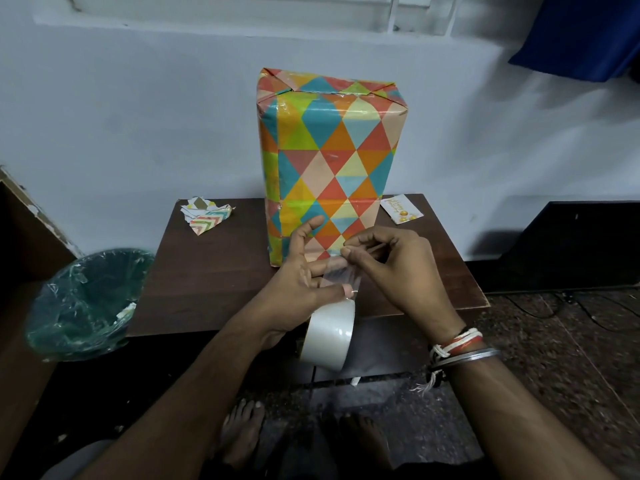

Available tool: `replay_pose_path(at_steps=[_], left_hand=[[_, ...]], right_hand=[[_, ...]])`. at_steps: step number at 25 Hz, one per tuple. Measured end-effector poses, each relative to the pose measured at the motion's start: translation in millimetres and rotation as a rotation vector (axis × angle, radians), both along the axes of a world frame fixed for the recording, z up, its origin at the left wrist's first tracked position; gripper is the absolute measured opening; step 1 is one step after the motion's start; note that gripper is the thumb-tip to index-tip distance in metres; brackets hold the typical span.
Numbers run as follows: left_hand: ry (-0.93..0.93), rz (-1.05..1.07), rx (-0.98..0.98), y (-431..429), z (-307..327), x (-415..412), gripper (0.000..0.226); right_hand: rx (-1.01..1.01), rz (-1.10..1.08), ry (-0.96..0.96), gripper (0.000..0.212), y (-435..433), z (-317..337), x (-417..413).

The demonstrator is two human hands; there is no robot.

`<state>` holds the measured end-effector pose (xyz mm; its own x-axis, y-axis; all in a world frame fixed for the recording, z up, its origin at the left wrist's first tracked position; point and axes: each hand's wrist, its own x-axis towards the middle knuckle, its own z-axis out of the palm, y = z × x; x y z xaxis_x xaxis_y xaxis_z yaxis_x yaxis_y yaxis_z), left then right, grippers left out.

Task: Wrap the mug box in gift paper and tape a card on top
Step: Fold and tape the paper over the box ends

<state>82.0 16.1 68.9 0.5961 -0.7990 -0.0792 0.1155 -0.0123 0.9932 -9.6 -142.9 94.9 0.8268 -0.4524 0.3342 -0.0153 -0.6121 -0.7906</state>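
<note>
While the wrapped mug box (329, 161) is stood upright at the far middle of the dark table (214, 282), a tape roll (329, 337) is held over the table's near edge by the left hand (298, 282), with the thumb clamped on the roll's top and the index finger extended toward the box. A clear tape strip (341, 275) is drawn up from the roll, and its free end is pinched between the thumb and forefinger of the right hand (391, 271). The card (401, 209) is laid flat on the table just right of the box. Paper scraps (206, 216) are located at the far left corner, and a lined bin (86, 303) is positioned left of the table.
</note>
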Motion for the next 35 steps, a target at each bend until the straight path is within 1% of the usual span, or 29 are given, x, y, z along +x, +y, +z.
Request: replay_pose_path(at_steps=[1, 3, 5, 7, 9, 11, 12, 16, 19, 22, 26, 30, 32, 35], left_hand=[[0.013, 0.004, 0.009, 0, -1, 0, 0.106], [0.009, 0.0, 0.014, 2, -1, 1, 0.103], [-0.006, -0.002, 0.012, 4, -1, 2, 0.097], [-0.008, 0.009, 0.008, 7, 1, 4, 0.09], [-0.007, 0.022, 0.003, 8, 1, 7, 0.085], [-0.021, 0.039, 0.004, 7, 1, 9, 0.083], [-0.022, 0.042, 0.003, 7, 2, 9, 0.083], [0.0, 0.054, -0.007, 8, 4, 10, 0.081], [0.005, 0.056, 0.002, 10, 5, 12, 0.08], [0.003, 0.054, 0.007, 12, 6, 12, 0.08], [-0.015, 0.041, 0.011, 12, 7, 10, 0.08], [-0.007, 0.034, 0.007, 11, 8, 9, 0.078], [-0.01, 0.034, 0.003, 11, 8, 9, 0.077], [-0.011, 0.025, 0.001, 11, 7, 10, 0.077]], right_hand=[[-0.021, -0.018, -0.001, 0.009, 3, -2, 1], [-0.143, -0.121, -0.003, 0.021, 2, -7, 4], [-0.221, -0.251, 0.08, 0.027, -16, -13, 4], [-0.288, -0.324, 0.254, 0.021, -44, -23, -5], [-0.346, -0.324, 0.469, 0.014, -65, -37, -16], [-0.37, -0.286, 0.669, 0.015, -71, -50, -22], [-0.374, -0.277, 0.713, 0.016, -71, -56, -22], [-0.386, -0.299, 0.688, 0.021, -76, -61, -16], [-0.418, -0.336, 0.78, 0.026, -78, -61, -12], [-0.346, -0.407, 0.819, 0.032, -75, -60, -10], [-0.302, -0.441, 0.826, 0.039, -72, -58, -10], [-0.249, -0.4, 0.849, 0.035, -70, -56, -7], [-0.288, -0.367, 0.84, 0.033, -66, -54, -7], [-0.413, -0.363, 0.821, 0.031, -60, -49, -13]])
